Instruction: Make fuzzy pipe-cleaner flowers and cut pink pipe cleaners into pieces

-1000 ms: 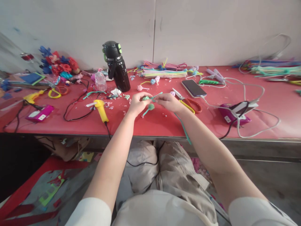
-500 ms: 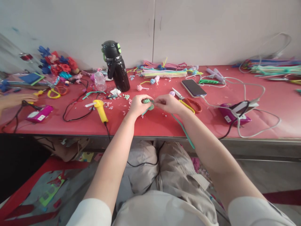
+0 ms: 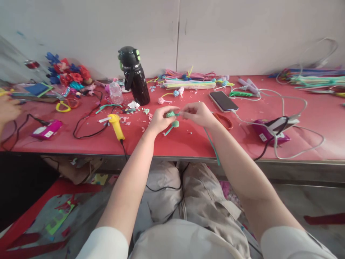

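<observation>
Green pipe cleaner coil [image 3: 169,114], pinched by left hand [image 3: 159,120] while right hand [image 3: 196,113] grips its tail, could unwind if either pinch loosens.

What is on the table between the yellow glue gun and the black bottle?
In the head view, between the yellow glue gun and black bottle lie a crumpled white scrap and small colored bits.

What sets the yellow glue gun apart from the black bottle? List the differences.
The glue gun lies flat on the red table; the bottle stands upright. The glue gun is yellow with a black cord trailing off the table's edge; the bottle is black with green accents and has no cord. The bottle sits farther back. Both rest left of the hands.
</observation>
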Demonstrator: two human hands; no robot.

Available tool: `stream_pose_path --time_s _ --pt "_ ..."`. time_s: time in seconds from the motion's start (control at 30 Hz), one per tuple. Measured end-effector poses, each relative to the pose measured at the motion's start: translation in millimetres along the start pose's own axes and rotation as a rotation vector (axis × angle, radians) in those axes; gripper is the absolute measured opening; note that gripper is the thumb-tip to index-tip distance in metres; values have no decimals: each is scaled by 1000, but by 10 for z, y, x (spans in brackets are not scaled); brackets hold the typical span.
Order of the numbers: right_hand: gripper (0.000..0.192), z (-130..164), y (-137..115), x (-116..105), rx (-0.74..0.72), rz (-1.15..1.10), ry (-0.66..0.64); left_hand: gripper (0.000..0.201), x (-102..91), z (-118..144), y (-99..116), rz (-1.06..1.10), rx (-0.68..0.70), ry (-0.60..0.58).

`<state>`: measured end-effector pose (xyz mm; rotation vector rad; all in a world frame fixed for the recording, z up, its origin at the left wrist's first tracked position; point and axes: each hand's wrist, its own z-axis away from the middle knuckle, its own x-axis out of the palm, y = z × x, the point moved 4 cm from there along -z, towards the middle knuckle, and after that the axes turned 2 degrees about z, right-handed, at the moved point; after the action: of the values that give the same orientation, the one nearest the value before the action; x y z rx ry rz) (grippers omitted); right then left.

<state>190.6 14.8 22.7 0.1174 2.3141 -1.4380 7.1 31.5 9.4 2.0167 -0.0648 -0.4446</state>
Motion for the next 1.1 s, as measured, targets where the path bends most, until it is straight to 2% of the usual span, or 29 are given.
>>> stream_pose_path --time_s 0.2,0.37,0.73,0.87,0.97,1.1 --pt "22 11 56 -26 343 -364 -187 38 40 22 43 161 -20 -109" --pt "16 30 103 19 522 -460 -189 33 49 35 95 268 -58 -116" --pt "16 43 157 87 597 -521 -163 28 28 29 88 273 -57 -49" --pt "13 40 131 70 551 -563 -85 27 32 19 98 226 -56 -20" --pt "5 45 85 59 513 -592 -90 27 49 17 97 251 -63 -41" --pt "7 43 52 57 497 -578 -102 20 51 28 101 231 -95 -62"
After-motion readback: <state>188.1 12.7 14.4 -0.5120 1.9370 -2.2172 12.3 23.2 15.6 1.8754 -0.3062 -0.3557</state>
